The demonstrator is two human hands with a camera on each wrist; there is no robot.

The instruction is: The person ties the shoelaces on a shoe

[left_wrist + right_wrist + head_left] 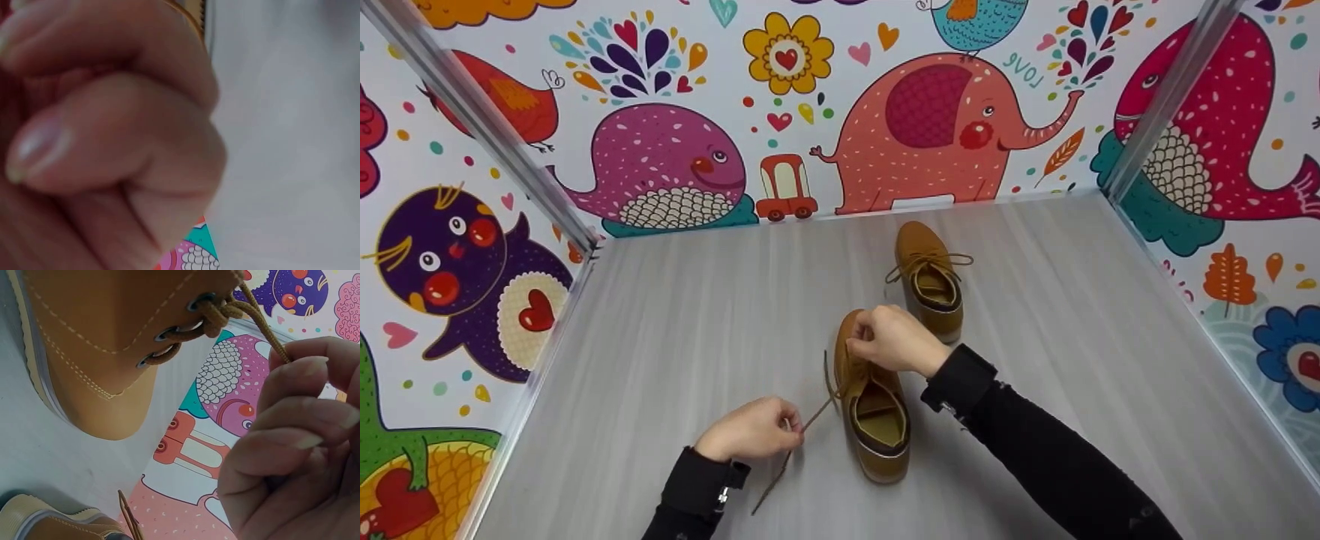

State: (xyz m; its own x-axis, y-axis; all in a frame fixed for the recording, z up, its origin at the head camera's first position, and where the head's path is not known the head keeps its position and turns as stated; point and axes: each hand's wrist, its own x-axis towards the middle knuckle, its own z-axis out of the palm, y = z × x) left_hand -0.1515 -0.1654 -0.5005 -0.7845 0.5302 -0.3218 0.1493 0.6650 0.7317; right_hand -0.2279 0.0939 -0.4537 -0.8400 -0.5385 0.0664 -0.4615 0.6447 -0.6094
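A tan lace-up shoe (883,459) stands on the floor with its toe pointing away from me. To its left, my left hand (751,429) pinches a brown shoelace (819,411) drawn out from the shoe, and the lace's tail hangs below the fingers. Curled left fingers (124,129) fill much of the left wrist view, which hides the pinch. My right hand (901,339) is above the front of the same shoe. In the right wrist view its thumb and forefinger pinch another part of the lace (264,323), running from a knot (216,318) by the eyelets.
A matching shoe (919,240) with a tied bow stands farther back and to the right. The grey floor (697,322) meets printed walls (802,165) at the back and on both sides, with metal corner posts (1174,97).
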